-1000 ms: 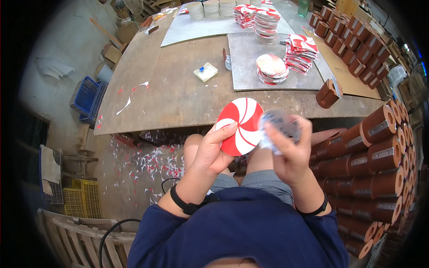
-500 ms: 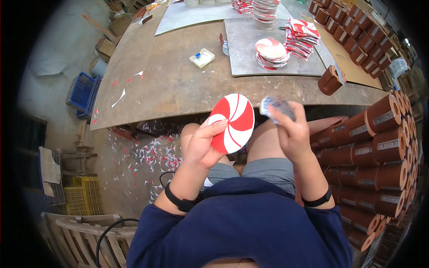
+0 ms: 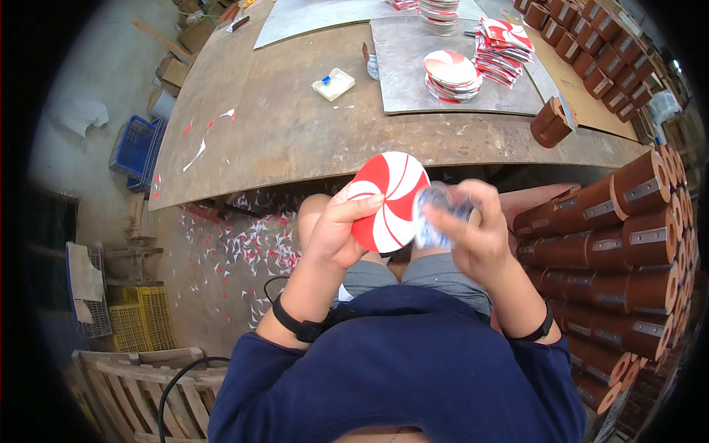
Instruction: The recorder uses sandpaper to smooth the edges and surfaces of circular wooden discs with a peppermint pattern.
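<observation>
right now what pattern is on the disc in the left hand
Red and white pinwheel swirl on the disc, head view.

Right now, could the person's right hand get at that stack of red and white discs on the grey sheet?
Probably yes, with a stretch: the stack of discs lies uncovered across the table, nothing between. But the right hand is busy holding a roll of tape.

Red-and-white swirl disc (image 3: pixel 389 199) showing pinwheel stripes; stack of discs (image 3: pixel 450 71) matching it; brown table (image 3: pixel 295 125); brown cylinders (image 3: pixel 628 244) glinting grey plates; red-white scraps (image 3: pixel 244 244) littering grey floor (image 3: pixel 199 295); blue crate (image 3: pixel 136 148).
</observation>
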Demonstrator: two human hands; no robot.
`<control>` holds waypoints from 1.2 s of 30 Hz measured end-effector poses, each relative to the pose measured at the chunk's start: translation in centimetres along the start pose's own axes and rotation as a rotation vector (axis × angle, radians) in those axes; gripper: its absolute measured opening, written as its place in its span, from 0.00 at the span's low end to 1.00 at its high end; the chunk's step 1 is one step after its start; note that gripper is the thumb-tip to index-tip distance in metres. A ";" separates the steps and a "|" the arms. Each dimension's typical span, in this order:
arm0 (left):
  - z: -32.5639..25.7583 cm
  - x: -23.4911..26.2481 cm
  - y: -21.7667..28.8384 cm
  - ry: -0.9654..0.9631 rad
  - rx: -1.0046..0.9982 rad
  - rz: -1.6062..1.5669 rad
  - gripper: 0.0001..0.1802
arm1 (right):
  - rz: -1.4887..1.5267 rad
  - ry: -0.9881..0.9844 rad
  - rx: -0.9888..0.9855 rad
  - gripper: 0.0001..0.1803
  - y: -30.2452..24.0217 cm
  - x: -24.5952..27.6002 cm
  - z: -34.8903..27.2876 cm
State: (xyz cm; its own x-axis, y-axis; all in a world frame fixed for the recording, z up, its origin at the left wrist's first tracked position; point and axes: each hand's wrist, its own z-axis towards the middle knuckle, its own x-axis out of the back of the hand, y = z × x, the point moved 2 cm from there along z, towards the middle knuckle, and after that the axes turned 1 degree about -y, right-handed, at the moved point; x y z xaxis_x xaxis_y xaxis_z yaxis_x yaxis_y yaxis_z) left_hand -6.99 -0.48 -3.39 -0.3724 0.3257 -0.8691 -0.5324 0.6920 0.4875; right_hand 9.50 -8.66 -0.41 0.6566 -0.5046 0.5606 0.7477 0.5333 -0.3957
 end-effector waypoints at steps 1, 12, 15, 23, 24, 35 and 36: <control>0.1 0.0 0.1 -0.010 0.001 -0.003 0.24 | -0.047 0.015 -0.044 0.24 1.3 -0.1 0.0; 0.2 0.8 -0.3 -0.003 0.036 0.017 0.25 | -0.081 0.065 -0.185 0.22 3.5 -0.4 -0.7; 0.9 1.0 -0.2 0.038 0.046 0.056 0.24 | 0.021 0.081 0.012 0.21 0.5 0.5 0.2; 0.5 1.2 0.3 0.068 -0.013 0.174 0.25 | 0.013 0.088 -0.078 0.20 1.2 0.5 -0.6; 0.5 1.3 0.3 0.105 -0.013 0.186 0.26 | 0.036 0.027 0.070 0.19 0.8 0.3 -0.4; 0.0 1.4 0.7 0.043 0.004 0.253 0.27 | 0.091 -0.051 0.100 0.22 0.8 -0.2 -0.9; 0.0 1.5 0.9 0.037 0.021 0.250 0.27 | 0.013 -0.025 -0.024 0.21 2.4 -0.7 -1.2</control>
State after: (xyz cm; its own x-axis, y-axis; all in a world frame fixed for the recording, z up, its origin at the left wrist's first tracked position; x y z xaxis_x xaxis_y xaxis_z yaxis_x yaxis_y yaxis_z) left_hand -8.02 0.62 -4.27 -0.5180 0.4649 -0.7181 -0.4044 0.6066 0.6844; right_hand 10.98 -7.89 -2.62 0.6637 -0.4806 0.5731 0.7415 0.5231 -0.4201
